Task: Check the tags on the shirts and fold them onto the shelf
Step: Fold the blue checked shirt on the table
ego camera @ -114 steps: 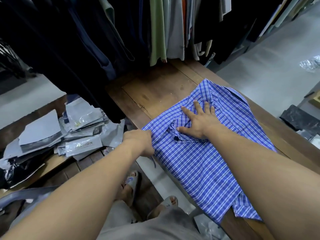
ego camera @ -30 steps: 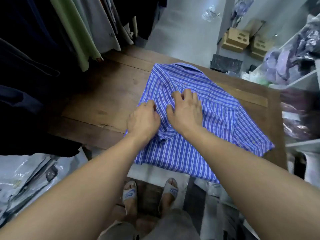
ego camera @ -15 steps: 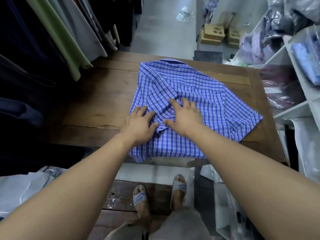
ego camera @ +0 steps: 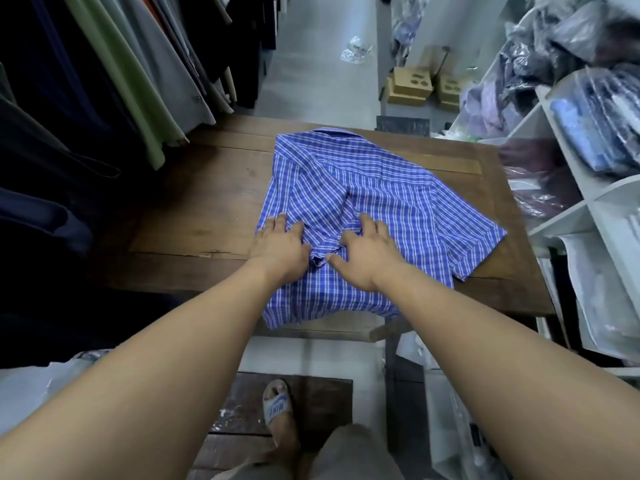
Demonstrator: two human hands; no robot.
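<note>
A blue-and-white checked fabric shirt [ego camera: 374, 202] lies spread on the dark brown wooden table [ego camera: 201, 209], towards its right half. The collar points away from the person, and the near hem hangs a little over the table's front edge. One short sleeve sticks out to the right, flat on the wood. Both of the person's bare arms reach forward from the bottom of the view. The left hand [ego camera: 278, 249] rests palm down on the shirt's left edge, fingers stretched and close together. The right hand [ego camera: 367, 256] presses down just beside it, fingers spread and slightly bent, thumb pointing towards the other hand. Neither hand grips anything. A small bunched ridge of cloth sits between the two of them. I cannot make out any tag from here. Along the left, a row of hanging garments [ego camera: 121, 81] in pale green, grey and dark navy drops close to the table's far corner. On the right stands a white shelf unit [ego camera: 571, 216], its compartments stuffed with plastic-wrapped clothes [ego camera: 595, 126]. Beyond the table, two brown cardboard boxes [ego camera: 410, 85] sit on the pale floor. Below the table, one foot in a grey slide sandal [ego camera: 277, 407] stands on a dark mat.
</note>
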